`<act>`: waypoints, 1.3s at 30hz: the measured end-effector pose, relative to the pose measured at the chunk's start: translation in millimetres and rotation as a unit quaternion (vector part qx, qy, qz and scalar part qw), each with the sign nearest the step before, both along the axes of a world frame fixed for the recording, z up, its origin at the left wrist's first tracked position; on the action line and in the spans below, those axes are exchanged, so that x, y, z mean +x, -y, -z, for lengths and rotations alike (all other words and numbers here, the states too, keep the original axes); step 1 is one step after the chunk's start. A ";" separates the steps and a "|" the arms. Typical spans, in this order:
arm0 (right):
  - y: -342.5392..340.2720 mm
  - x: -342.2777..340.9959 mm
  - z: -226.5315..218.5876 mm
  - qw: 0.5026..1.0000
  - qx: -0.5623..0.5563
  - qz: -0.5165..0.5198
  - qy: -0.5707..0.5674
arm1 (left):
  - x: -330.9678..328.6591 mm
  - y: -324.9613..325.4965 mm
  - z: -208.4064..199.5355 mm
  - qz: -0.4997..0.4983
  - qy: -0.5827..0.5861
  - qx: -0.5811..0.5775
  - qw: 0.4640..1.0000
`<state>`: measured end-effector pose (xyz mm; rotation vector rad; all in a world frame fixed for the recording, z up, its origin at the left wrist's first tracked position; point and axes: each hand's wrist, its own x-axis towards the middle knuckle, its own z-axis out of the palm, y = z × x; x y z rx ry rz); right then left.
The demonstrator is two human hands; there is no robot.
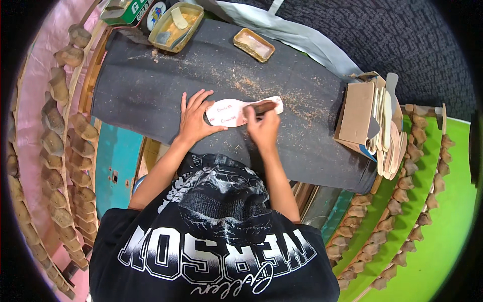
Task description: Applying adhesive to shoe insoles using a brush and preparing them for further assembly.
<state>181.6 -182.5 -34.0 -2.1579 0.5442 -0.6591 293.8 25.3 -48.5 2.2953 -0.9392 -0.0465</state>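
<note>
A white insole-shaped sheet (232, 114) with red print lies flat across the middle of the cloth-covered table. My left hand (195, 121) rests at its wide left end, fingers spread, with the thumb at the near edge and the index finger at the far edge. Closed round a dark brown stick-like tool (263, 107), my right hand (265, 128) is over the narrower right part of the sheet. The hand and tool are slightly blurred, and I cannot make out the tool's working end. Part of the sheet is hidden beneath them.
Shavings litter the dark grey tablecloth (146, 95). A yellowish tray (196, 26) with a pale spatula-like piece stands at the far left, a smaller tray (269, 54) at the far middle. At right, a cardboard box (350, 118) holds flat insole shapes. Wooden shoe lasts (59, 84) line both sides.
</note>
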 end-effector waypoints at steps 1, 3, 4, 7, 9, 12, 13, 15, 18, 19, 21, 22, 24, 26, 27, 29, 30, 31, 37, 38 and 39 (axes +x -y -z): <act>9.9 -2.9 0.4 0.999 0.046 0.029 -0.006 | 0.9 -3.1 -1.4 -0.008 -0.001 0.003 1.000; 32.2 -6.9 -0.7 0.998 0.033 0.062 0.005 | 4.6 -9.1 -0.8 0.029 -0.034 0.004 0.999; 39.4 -10.0 -2.5 0.995 0.036 0.096 -0.012 | 5.3 -13.9 -3.9 0.040 -0.042 0.011 0.998; 38.0 -10.5 -3.2 0.992 0.008 0.125 0.005 | 5.3 -21.1 4.4 0.044 -0.016 0.001 0.999; 15.1 -5.9 -2.7 0.998 -0.026 0.054 0.015 | 5.7 -23.5 5.2 0.041 -0.012 0.007 0.999; -33.3 7.9 -3.1 0.996 -0.016 -0.047 0.075 | 8.3 -22.8 8.4 0.044 -0.002 0.008 0.999; -42.3 12.3 7.2 0.994 0.012 -0.071 0.086 | 9.3 -23.0 10.6 0.048 0.007 0.006 0.999; -50.6 21.0 9.0 0.992 0.032 -0.105 0.065 | 9.4 -22.4 10.5 0.050 0.004 0.003 0.999; -32.9 32.4 -2.7 0.986 0.133 -0.099 -0.002 | 10.1 -25.3 11.8 0.044 0.000 0.003 0.999; -18.7 31.5 -2.3 0.992 0.095 -0.074 -0.038 | 10.3 -24.0 9.9 0.045 -0.001 0.004 0.999; 9.9 33.4 9.0 0.994 0.105 0.011 0.000 | 9.3 -22.5 6.6 0.044 0.003 0.007 0.999; 18.1 32.9 2.6 0.997 0.068 0.047 -0.006 | 8.3 -21.9 8.7 0.044 0.002 0.006 0.999; 18.1 34.1 7.5 0.994 0.046 0.097 -0.007 | 7.5 -24.5 11.9 0.042 -0.003 0.005 0.999; -4.6 29.4 21.1 0.998 0.055 0.029 0.033 | 7.9 -25.4 11.0 0.039 -0.004 0.000 0.999; -20.7 24.8 23.4 0.998 0.041 -0.018 0.033 | 6.6 -26.2 10.5 0.038 -0.010 0.002 0.999; -54.4 23.9 8.4 0.993 0.051 -0.099 0.035 | 6.3 -26.8 11.4 0.036 -0.006 -0.001 0.999; -58.5 26.6 9.9 0.991 0.035 -0.121 0.053 | 7.3 -26.2 11.9 0.038 0.002 0.000 0.999; -55.5 30.0 4.5 0.990 0.037 -0.126 0.049 | 7.5 -26.8 10.7 0.032 -0.002 0.001 0.999; -4.9 53.7 -5.9 0.998 0.058 -0.034 0.005 | 7.3 -24.1 8.6 0.025 -0.010 -0.026 0.999; -7.8 54.4 -5.4 0.997 0.052 -0.050 0.015 | 7.1 -24.6 9.0 0.023 -0.010 -0.026 0.999; -11.9 52.8 1.6 0.996 -0.018 -0.081 0.011 | 6.9 -25.7 9.8 0.023 -0.006 -0.028 0.999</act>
